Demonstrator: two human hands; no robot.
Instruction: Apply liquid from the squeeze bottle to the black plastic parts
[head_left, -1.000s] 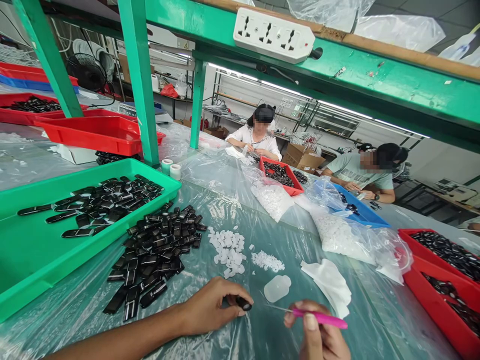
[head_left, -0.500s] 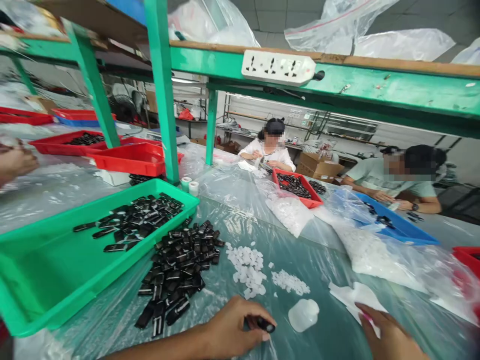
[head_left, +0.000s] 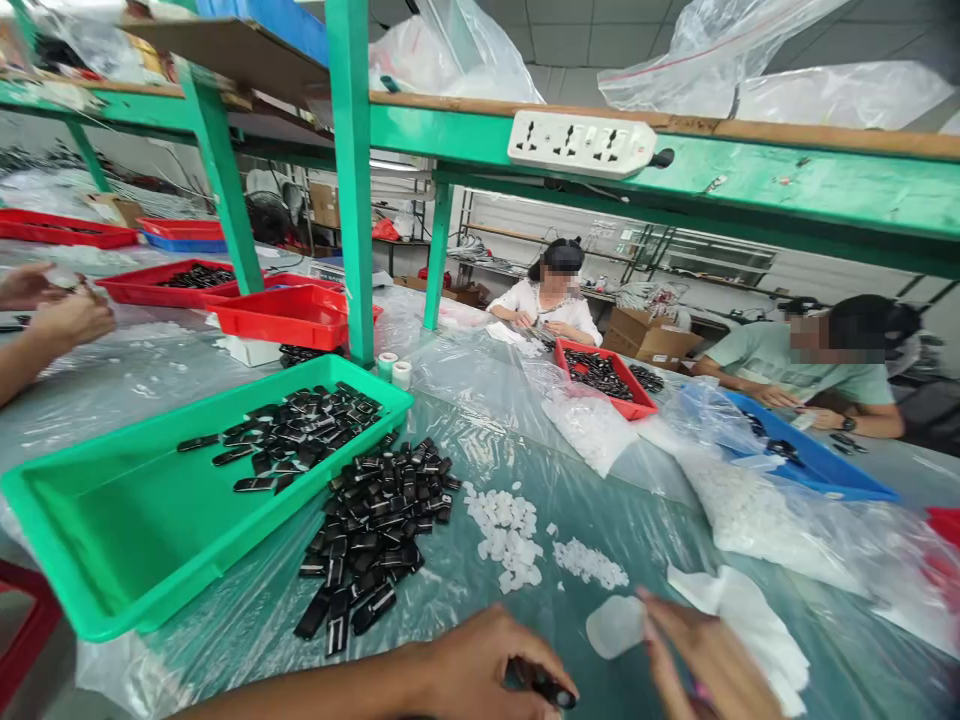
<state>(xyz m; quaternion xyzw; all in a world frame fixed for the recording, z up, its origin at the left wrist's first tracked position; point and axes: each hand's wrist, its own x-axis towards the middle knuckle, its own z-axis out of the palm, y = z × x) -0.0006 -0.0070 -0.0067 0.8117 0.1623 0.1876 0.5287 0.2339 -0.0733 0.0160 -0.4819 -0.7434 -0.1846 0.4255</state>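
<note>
The black piece (head_left: 553, 690) was in the left hand (head_left: 491, 660), low in front of the person, its rounded end poking out past a narrow pinch of thumb and fingers. Taking that piece as the centre of the dial, I saw a rounded translucent white piece (head_left: 611, 628) between one and two o'clock, with the right hand (head_left: 709, 645) at its near edge. Whether those fingers had closed on it I couldn't tell; a sliver of pink (head_left: 701, 690) showed beneath them.

Small white bits (head_left: 589, 565) lay toward one o'clock, larger white flakes (head_left: 510, 525) just short of twelve. A white cloth (head_left: 757, 610) lay past two.

Between ten and eleven sprawled a loose black pile (head_left: 375, 520), and beyond it, near ten, a green tray (head_left: 150, 540) held more of the same, bunched at its far end with plenty of floor bare. I'd have called it partway through: one piece in hand, many more lying about, white stock left. Which lot was finished I couldn't judge.

Further off, co-workers sat at twelve (head_left: 551, 300) and one o'clock (head_left: 795, 370).
</note>
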